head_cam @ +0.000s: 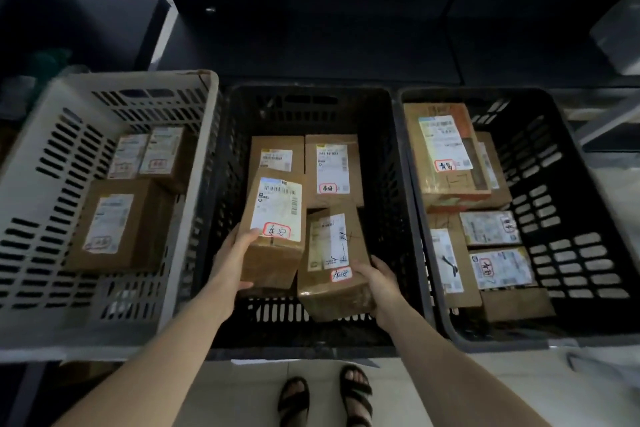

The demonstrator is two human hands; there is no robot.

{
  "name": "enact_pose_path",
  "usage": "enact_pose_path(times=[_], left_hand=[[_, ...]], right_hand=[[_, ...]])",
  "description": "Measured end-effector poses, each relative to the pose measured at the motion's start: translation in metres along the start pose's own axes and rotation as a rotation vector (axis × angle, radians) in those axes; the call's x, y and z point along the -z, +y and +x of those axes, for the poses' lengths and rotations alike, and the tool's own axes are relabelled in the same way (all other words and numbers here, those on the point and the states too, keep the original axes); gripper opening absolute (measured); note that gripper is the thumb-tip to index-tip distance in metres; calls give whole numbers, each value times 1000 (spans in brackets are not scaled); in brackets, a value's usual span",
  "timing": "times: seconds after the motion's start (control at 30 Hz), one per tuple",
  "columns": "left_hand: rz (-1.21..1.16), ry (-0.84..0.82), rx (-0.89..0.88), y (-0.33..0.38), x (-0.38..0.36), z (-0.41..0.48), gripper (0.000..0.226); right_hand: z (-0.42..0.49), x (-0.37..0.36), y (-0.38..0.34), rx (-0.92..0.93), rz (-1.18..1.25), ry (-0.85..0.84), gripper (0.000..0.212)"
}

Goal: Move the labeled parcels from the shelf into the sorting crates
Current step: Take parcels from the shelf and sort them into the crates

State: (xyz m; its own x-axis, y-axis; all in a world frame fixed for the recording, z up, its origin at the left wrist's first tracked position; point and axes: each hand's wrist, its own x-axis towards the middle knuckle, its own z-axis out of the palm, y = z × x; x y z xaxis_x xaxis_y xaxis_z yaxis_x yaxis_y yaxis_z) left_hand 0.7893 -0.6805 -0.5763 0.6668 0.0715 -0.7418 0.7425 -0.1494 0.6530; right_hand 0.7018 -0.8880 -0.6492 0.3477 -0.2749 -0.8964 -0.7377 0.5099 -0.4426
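We see the fingers (248, 235) of the left hand (233, 255) curled round the near left edge of a brown box (277, 253), thumb on top beside its label and the rest underneath. The right hand (377, 279) grips the near right corner of a second box (332, 291), thumb on top. Both are plain cardboard, each with a white barcode label and a red-edged sticker bearing handwritten characters. They sit close side by side, tilted, held low inside the middle crate (391, 166), which is black and slotted. Behind them two more boxes (334, 170) lie flat toward its far end. A grey crate (41, 156) on the left holds three boxes. The right crate (561, 184), also black, holds several labelled parcels. The dark shelf (311, 28) runs behind the crates. Sandalled feet (325, 399) stand on the pale floor below.
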Motion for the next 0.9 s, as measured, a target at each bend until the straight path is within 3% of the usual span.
enact_pose_path(times=[0.27,0.43,0.67,0.77,0.83,0.9], left_hand=[[-113,32,16,-16,-2,0,28],[-139,6,-1,-18,-8,-4,29],[-38,-80,-92,-20,-9,-6,31],[-38,-110,-79,-21,-8,-7,30],[-51,-129,-71,-21,-8,-10,30],[-47,-150,-87,-20,-8,-13,30]], right_hand=[[5,12,-10,-42,-101,-142,80],[15,6,-3,-16,-155,-97,62],[31,-11,-9,195,-617,-80,31],[25,-21,-17,369,-937,1,35],[14,-30,-24,512,-928,-7,43],[1,-43,-35,526,-750,-146,51]])
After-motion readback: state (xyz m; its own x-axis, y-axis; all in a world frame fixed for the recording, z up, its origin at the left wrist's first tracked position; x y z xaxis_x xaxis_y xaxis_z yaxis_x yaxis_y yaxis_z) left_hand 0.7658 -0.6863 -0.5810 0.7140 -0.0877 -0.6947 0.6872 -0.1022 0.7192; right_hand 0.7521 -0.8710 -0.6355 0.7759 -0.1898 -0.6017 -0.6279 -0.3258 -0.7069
